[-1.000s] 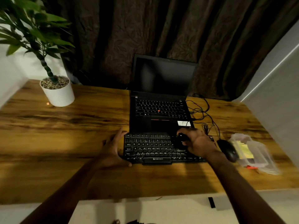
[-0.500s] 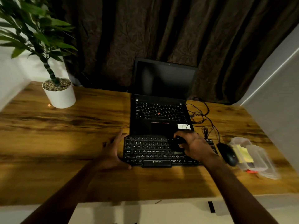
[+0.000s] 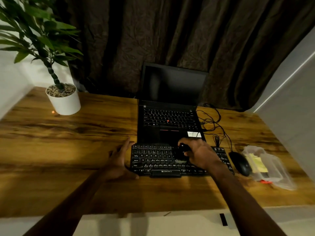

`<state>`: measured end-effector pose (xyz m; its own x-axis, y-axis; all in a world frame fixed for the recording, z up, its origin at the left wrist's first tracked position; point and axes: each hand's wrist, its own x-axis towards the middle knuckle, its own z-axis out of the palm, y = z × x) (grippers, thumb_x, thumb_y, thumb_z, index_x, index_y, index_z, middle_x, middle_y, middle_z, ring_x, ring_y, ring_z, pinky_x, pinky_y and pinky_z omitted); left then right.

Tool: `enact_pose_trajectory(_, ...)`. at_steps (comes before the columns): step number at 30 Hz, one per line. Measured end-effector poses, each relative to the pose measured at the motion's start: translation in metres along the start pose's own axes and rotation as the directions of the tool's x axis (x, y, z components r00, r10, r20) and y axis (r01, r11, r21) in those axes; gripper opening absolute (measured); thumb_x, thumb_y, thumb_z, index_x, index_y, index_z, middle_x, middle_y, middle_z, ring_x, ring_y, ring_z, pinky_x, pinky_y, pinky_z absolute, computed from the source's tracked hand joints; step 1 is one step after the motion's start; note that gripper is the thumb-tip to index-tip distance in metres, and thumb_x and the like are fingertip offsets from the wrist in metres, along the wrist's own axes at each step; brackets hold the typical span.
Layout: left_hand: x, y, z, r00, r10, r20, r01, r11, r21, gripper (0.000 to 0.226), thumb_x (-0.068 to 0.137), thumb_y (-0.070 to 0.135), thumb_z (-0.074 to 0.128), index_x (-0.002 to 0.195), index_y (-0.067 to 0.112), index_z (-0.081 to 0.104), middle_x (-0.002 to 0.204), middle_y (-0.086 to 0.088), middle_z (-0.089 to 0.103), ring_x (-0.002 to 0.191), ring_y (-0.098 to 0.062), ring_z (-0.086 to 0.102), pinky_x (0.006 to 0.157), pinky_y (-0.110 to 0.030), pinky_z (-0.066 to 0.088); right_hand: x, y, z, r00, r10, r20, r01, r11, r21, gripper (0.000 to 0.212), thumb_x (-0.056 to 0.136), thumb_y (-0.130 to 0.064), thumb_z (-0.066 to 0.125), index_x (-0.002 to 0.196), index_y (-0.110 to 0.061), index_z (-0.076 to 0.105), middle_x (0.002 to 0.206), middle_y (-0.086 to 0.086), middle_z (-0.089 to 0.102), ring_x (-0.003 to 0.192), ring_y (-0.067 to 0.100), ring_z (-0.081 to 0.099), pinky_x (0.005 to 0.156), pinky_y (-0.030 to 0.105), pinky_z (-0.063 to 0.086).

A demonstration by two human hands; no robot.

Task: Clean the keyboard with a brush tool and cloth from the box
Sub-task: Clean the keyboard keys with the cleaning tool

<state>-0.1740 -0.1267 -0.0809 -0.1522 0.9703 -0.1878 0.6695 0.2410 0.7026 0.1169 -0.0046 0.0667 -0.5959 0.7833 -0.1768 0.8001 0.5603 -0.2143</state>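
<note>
The left hand (image 3: 119,160) lies flat and open on the brown wood-grain counter (image 3: 68,150). Its straight fingers run along the left edge of the black rectangular keyboard with white lettering (image 3: 153,159), and its thumb reaches toward the keyboard's near left corner. The right hand (image 3: 199,154) is over the middle-right part of that keyboard, its fingers curled round a small black brush tool (image 3: 181,151). The tool's lower end is down among the keys, and a pale smudge shows there; the bristles are too dark to make out.

To the right of the right hand, just past the keyboard's end, sits a black computer mouse (image 3: 241,163). Beside that is the clear plastic box (image 3: 272,169) with something yellow inside.

Beyond both hands stands an open black laptop with a dark screen (image 3: 170,120), its front edge touching or nearly touching the keyboard's far edge. Thin black cables (image 3: 213,123) tangle beyond the right hand. Far beyond the left hand is a white round pot holding a green leafy plant (image 3: 65,103).
</note>
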Motion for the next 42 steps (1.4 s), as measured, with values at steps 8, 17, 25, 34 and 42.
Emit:
enact_pose_trajectory(8,0.006,-0.006,0.003,1.000,0.002,-0.001,-0.002,1.000,0.025,0.145,0.033,0.077,0.086,0.132,0.076,-0.020,0.167,0.012,0.007,0.154,-0.026,0.003,0.121,-0.060,0.008,0.006,-0.056,0.007,0.988,-0.155,-0.008,0.155,0.980,0.125,0.049,0.087,-0.008,0.065,0.128,-0.033,0.055,0.113,0.005,0.060,0.105,0.020,0.058,0.095,0.040,0.053)
enact_pose_trajectory(17,-0.002,0.002,0.000,0.999,0.041,-0.025,-0.042,0.999,-0.034,0.146,0.029,0.075,0.087,0.128,0.079,-0.020,0.166,0.009,0.017,0.153,-0.025,0.008,0.120,-0.058,0.006,0.009,-0.024,-0.001,0.999,-0.030,0.014,0.029,0.999,0.027,0.049,0.088,-0.015,0.068,0.128,-0.040,0.053,0.118,0.003,0.062,0.107,0.020,0.059,0.094,0.039,0.053)
enact_pose_trajectory(25,-0.003,0.010,-0.004,1.000,0.021,0.008,-0.020,0.999,-0.045,0.154,0.023,0.081,0.079,0.154,0.048,0.006,0.166,0.013,-0.001,0.153,-0.025,0.004,0.119,-0.058,0.003,0.018,-0.069,0.013,0.987,-0.161,0.002,0.159,0.972,0.171,0.052,0.084,-0.008,0.070,0.124,-0.037,0.057,0.109,-0.001,0.066,0.102,0.017,0.062,0.090,0.036,0.055)
enact_pose_trajectory(34,-0.001,0.003,0.000,1.000,0.026,-0.009,-0.025,1.000,0.007,0.154,0.024,0.091,0.073,0.149,0.056,-0.009,0.167,0.008,0.011,0.152,-0.026,0.007,0.120,-0.058,0.007,0.021,-0.046,0.005,0.994,-0.093,0.055,0.091,0.995,0.041,0.052,0.090,-0.015,0.067,0.134,-0.036,0.050,0.124,0.004,0.056,0.114,0.020,0.055,0.099,0.039,0.051)
enact_pose_trajectory(42,0.000,0.008,-0.003,1.000,-0.012,-0.002,0.012,1.000,-0.025,0.171,0.014,0.095,0.067,0.159,0.037,-0.002,0.165,0.002,0.017,0.151,-0.028,0.008,0.119,-0.056,0.011,0.032,-0.089,0.021,0.969,-0.245,0.013,0.238,0.951,0.196,0.050,0.083,-0.010,0.071,0.122,-0.037,0.057,0.106,0.000,0.067,0.099,0.017,0.062,0.087,0.040,0.057)
